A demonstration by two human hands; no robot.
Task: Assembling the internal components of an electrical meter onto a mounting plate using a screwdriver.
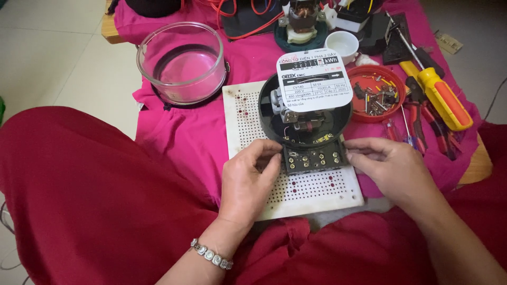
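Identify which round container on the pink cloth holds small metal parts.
The shallow red dish right of the meter; the clear glass cover and white cup look empty.

left hand (248,174): fingers curled, pinching | right hand (388,166): fingers curled, pinching

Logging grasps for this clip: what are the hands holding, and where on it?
Both hands grip the black meter at its terminal block: left hand on the left edge, right hand on the right edge.
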